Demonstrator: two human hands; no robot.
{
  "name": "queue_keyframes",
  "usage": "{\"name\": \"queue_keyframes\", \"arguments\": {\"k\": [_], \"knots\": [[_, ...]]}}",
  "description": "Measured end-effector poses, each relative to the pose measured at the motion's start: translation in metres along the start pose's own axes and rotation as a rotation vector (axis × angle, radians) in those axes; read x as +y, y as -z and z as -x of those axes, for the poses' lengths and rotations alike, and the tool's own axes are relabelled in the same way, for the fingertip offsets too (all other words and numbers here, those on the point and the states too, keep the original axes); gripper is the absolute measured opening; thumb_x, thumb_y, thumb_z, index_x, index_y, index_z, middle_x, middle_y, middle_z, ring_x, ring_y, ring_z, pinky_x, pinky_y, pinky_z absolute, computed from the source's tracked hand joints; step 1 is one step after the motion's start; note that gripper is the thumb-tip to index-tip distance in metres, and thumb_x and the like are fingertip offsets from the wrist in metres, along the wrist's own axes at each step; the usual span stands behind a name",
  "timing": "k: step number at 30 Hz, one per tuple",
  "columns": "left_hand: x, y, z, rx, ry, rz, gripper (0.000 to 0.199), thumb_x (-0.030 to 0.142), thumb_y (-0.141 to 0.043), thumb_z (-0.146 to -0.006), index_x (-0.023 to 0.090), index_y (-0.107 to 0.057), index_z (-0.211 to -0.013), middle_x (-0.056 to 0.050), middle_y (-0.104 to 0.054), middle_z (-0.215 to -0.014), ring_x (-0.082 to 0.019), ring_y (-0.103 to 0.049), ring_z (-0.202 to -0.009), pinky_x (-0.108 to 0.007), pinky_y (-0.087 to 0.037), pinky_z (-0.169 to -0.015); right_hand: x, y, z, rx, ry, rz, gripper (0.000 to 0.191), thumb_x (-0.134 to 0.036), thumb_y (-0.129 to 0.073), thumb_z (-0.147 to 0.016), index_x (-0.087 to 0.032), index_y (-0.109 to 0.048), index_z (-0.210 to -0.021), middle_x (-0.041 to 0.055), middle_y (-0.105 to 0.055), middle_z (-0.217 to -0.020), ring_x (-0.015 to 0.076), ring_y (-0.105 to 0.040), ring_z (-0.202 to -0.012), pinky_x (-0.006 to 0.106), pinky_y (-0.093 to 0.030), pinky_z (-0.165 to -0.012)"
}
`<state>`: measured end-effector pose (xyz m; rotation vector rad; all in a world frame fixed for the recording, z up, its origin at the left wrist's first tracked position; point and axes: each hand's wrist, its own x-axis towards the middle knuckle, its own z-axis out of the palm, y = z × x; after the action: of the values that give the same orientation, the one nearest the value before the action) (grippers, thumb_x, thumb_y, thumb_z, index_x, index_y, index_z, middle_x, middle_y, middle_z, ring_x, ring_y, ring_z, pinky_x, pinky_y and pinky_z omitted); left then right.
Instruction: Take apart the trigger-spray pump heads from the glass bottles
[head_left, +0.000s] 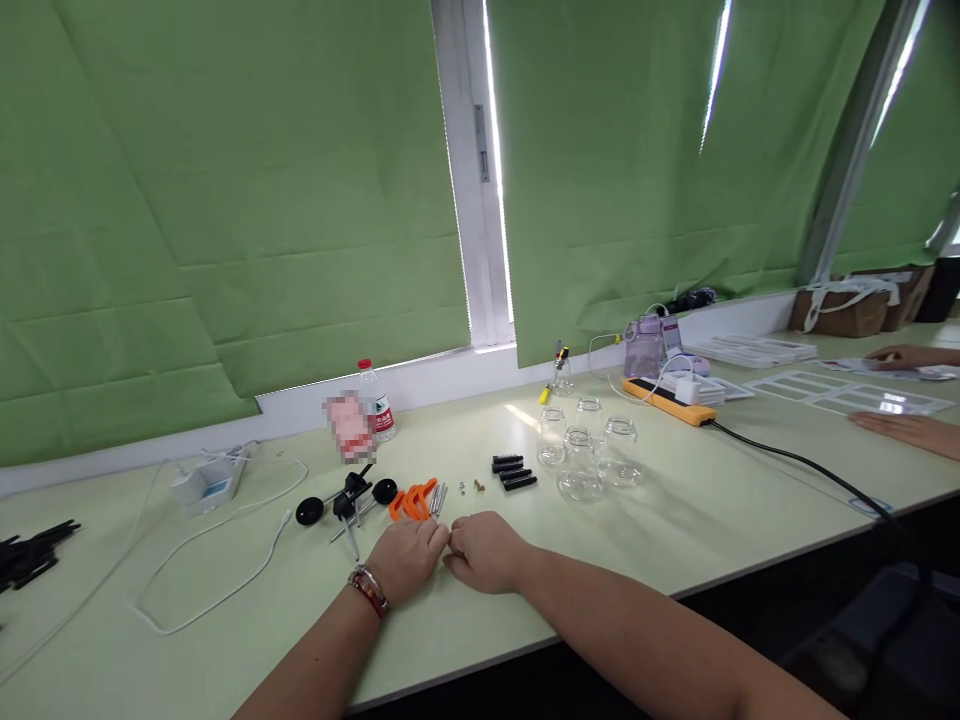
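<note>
My left hand [407,560] and my right hand [489,552] rest on the table near its front edge, fingertips meeting, fingers curled. Whether anything small sits between them is hidden. Just beyond my left hand lie orange plastic pieces [414,499] and thin metal rods [439,499]. Left of these is a black part with rods and round knobs [351,497]. Beyond my right hand are small silver bits [463,488], small brass-coloured bits [479,486] and a row of black ribbed pieces [513,472]. Several clear glass jars [580,470] stand to the right.
A water bottle [383,412] stands at the back, and white cables [217,520] cross the left side near black strips [34,555]. On the right are an orange power strip [667,402], a purple bottle [643,350] and another person's hands [904,430] by white frames.
</note>
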<state>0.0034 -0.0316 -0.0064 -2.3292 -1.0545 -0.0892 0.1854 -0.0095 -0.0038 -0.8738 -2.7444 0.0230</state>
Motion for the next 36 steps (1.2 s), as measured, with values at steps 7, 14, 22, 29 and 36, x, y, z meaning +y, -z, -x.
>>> {"name": "queue_keyframes", "arguments": {"k": [7, 14, 22, 29, 36], "knots": [[0.001, -0.002, 0.001, -0.043, 0.023, 0.046, 0.02, 0.011, -0.036, -0.084, 0.017, -0.055, -0.083, -0.007, -0.059, -0.073, -0.018, -0.052, -0.059, -0.032, -0.03, -0.054, -0.002, 0.001, 0.001, 0.016, -0.021, -0.008, 0.028, -0.033, -0.045, -0.084, -0.016, -0.062, -0.071, 0.0044, -0.063, -0.076, 0.0155, -0.057, -0.067, 0.027, -0.03, -0.056], [0.0, -0.003, 0.0, -0.062, 0.065, 0.093, 0.022, 0.008, -0.036, -0.082, 0.016, -0.057, -0.083, -0.009, -0.06, -0.075, -0.019, -0.053, -0.06, -0.032, -0.032, -0.054, -0.002, 0.001, 0.001, 0.009, -0.035, -0.023, 0.026, -0.033, -0.047, -0.083, -0.016, -0.061, -0.07, 0.0031, -0.062, -0.075, 0.0142, -0.056, -0.065, 0.027, -0.028, -0.055], [-0.015, 0.0, 0.007, -0.066, 0.376, 0.166, 0.02, 0.017, -0.042, -0.08, 0.018, -0.061, -0.086, -0.008, -0.065, -0.08, -0.02, -0.057, -0.069, -0.031, -0.036, -0.059, 0.0, 0.0, 0.002, 0.008, -0.037, -0.041, 0.026, -0.035, -0.047, -0.083, -0.016, -0.062, -0.071, 0.003, -0.062, -0.076, 0.0138, -0.054, -0.065, 0.026, -0.027, -0.055], [-0.053, 0.002, 0.029, -0.038, 1.11, 0.201, 0.028, 0.031, -0.033, -0.086, 0.022, -0.06, -0.086, -0.005, -0.065, -0.095, -0.02, -0.06, -0.08, -0.026, -0.034, -0.051, 0.0, 0.0, 0.001, -0.022, -0.04, -0.054, 0.025, -0.033, -0.047, -0.085, -0.016, -0.06, -0.071, 0.0026, -0.061, -0.076, 0.0131, -0.053, -0.066, 0.025, -0.027, -0.054], [-0.057, -0.007, 0.027, -0.176, 1.107, 0.244, 0.032, 0.029, -0.038, -0.082, 0.022, -0.064, -0.1, -0.009, -0.059, -0.106, -0.024, -0.06, -0.088, -0.03, -0.045, -0.062, 0.0, 0.0, 0.001, -0.034, -0.053, -0.059, 0.027, -0.034, -0.046, -0.085, -0.017, -0.061, -0.072, 0.0024, -0.06, -0.076, 0.0128, -0.052, -0.066, 0.025, -0.027, -0.055]]}}
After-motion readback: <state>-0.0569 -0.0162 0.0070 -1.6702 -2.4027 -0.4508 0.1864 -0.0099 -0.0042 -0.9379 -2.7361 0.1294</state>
